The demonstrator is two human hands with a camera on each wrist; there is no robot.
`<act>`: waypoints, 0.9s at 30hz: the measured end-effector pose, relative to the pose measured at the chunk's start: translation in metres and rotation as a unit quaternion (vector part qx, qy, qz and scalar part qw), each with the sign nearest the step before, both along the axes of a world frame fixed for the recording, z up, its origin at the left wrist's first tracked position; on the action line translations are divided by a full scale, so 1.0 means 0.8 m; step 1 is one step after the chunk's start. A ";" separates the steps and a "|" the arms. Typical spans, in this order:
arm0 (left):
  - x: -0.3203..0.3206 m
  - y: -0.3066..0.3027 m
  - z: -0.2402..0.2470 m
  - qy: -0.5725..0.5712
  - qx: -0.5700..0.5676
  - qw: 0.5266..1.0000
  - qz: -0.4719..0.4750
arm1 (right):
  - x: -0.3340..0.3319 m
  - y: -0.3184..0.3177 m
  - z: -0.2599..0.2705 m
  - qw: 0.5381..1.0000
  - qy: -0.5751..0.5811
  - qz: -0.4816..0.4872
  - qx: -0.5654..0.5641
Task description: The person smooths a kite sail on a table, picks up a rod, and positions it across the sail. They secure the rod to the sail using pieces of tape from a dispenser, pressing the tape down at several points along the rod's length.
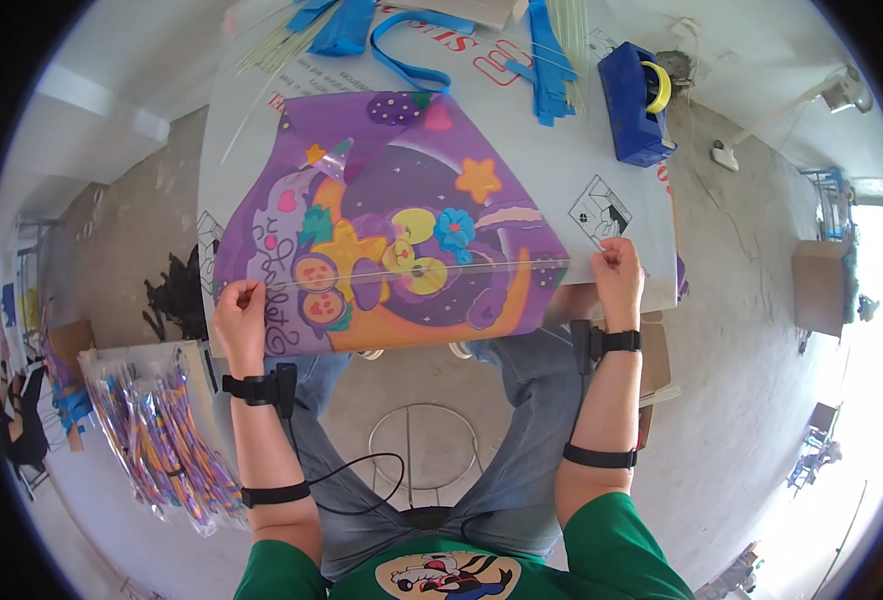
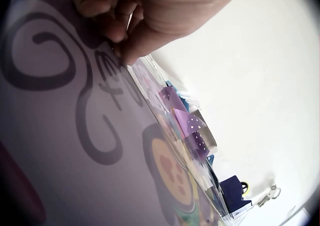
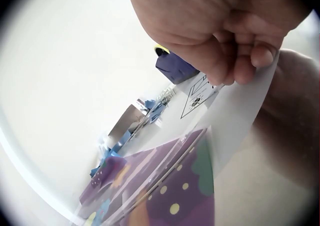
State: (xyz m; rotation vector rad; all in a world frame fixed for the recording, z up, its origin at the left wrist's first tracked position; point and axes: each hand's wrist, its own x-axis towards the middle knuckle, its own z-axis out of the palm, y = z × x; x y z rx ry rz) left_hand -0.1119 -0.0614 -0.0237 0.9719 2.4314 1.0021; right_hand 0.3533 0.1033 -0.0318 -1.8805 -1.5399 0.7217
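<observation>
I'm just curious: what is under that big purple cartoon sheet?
The purple sheet lies on the white table, whose printed diamond label shows beside it. Whatever lies beneath the sheet's middle is covered.

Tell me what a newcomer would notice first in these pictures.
A purple sheet, printed with stars and flowers, covers the middle of the white table. The left hand pinches its left corner and the right hand its right corner, with a thin rod running between them. A blue tape dispenser stands at the table's far right.
</observation>
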 end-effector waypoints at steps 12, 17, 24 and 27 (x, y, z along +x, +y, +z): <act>0.000 0.000 -0.007 0.000 0.016 1.000 0.019 | 0.013 0.003 -0.011 1.000 0.001 0.018 0.015; 0.004 0.001 -0.001 -0.011 0.024 1.000 0.014 | 0.013 0.003 -0.013 1.000 0.010 0.007 -0.003; -0.004 -0.002 -0.012 0.014 0.022 1.000 -0.004 | 0.005 0.001 -0.006 0.998 -0.045 0.010 0.033; -0.002 0.000 -0.007 0.019 0.012 1.000 -0.009 | 0.002 0.001 -0.005 0.999 -0.025 0.004 0.020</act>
